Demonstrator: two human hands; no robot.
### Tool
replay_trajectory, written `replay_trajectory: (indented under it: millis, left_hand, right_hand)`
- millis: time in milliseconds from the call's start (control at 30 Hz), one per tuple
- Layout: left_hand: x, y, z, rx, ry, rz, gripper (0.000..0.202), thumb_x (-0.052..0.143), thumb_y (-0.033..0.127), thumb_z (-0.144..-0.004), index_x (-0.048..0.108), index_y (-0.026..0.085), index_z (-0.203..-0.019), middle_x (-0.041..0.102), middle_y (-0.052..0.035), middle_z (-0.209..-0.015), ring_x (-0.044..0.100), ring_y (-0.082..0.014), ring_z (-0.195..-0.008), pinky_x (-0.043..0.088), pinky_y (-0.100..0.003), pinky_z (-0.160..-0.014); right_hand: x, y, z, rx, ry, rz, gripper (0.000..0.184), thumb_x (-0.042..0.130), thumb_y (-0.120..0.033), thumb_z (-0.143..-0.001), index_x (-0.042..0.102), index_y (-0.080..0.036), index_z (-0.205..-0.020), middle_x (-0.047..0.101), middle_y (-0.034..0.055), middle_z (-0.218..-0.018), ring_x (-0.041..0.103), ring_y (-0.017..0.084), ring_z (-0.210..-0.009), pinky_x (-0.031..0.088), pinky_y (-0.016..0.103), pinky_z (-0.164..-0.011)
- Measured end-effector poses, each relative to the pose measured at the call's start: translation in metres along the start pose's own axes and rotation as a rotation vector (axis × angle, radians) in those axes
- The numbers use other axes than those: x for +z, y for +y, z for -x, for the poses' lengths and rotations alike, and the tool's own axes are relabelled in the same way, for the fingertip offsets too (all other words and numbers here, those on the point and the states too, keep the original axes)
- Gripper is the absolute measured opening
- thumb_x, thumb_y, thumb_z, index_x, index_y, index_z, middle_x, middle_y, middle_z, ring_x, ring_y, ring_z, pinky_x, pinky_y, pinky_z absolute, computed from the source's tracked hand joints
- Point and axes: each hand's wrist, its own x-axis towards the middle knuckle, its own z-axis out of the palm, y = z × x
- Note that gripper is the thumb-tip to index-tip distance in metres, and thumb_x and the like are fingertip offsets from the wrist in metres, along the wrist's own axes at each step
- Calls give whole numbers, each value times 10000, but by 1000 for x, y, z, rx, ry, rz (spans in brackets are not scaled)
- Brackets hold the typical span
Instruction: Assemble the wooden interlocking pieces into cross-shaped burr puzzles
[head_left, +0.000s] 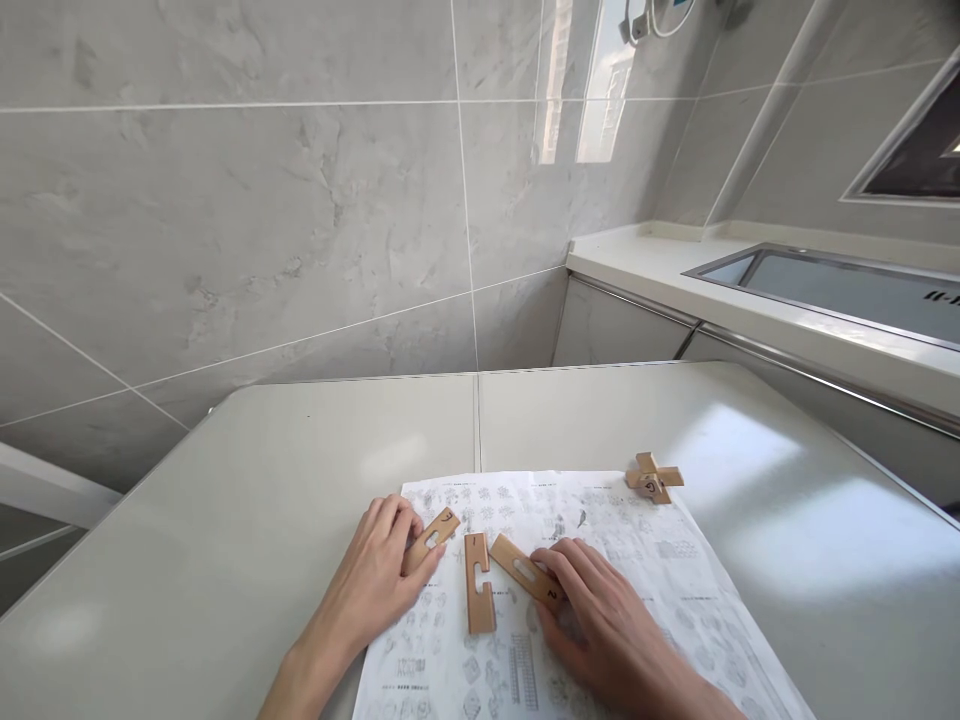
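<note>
Three flat wooden puzzle pieces lie on a printed instruction sheet [645, 570] on a pale table [247, 520]. My left hand [379, 575] rests on the sheet's left edge, its fingers curled onto the slotted left piece [436, 530]. A notched middle piece [478, 583] lies untouched between my hands. My right hand [600, 620] has its fingertips pinched on the slotted right piece [525, 572], marked with a 2. An assembled wooden cross [654, 478] sits apart at the sheet's far right corner.
The table butts against a grey tiled wall [300, 220]. To the right stands a counter [675, 265] with a sunken steel sink [840, 285]. The table has a seam down its middle.
</note>
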Motion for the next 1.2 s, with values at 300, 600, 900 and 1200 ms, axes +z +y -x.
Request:
replay_trajectory:
  millis: [300, 600, 900, 1200]
  left_hand:
    - [1, 31, 4, -111, -79, 279, 376, 346, 542, -1109, 550, 254, -978, 461, 49, -665, 391, -161, -557, 304, -293, -561]
    - [18, 69, 20, -61, -481, 1183, 410, 431, 637, -1079, 468, 236, -1154, 380, 59, -747, 283, -110, -604, 255, -243, -544]
    - [35, 71, 23, -71, -535, 1277, 378, 467, 595, -1084, 481, 237, -1205, 409, 69, -775, 312, -51, -485, 378, -185, -459]
    - [36, 74, 24, -96, -506, 1262, 407, 469, 615, -1075, 480, 229, -1202, 418, 69, -762, 323, -44, -461, 417, -173, -431]
  right_hand:
    - [0, 0, -2, 29, 18, -18, 121, 458, -169, -1066, 523, -253, -1009, 645, 43, -891, 646, 241, -759, 563, 379, -665]
    - [-3, 6, 0, 332, 82, -372, 245, 381, -396, -1149, 565, -249, -1082, 623, -21, -734, 614, 170, -592, 510, 268, -553]
    - [0, -5, 2, 226, 124, -560, 345, 356, -378, -1153, 551, -259, -1411, 718, 48, -959, 672, 156, -637, 597, 269, -623]
    - [7, 0, 6, 77, 195, -371, 465, 375, -232, -1129, 418, -311, -1585, 719, 53, -986, 695, 165, -667, 613, 269, -633]
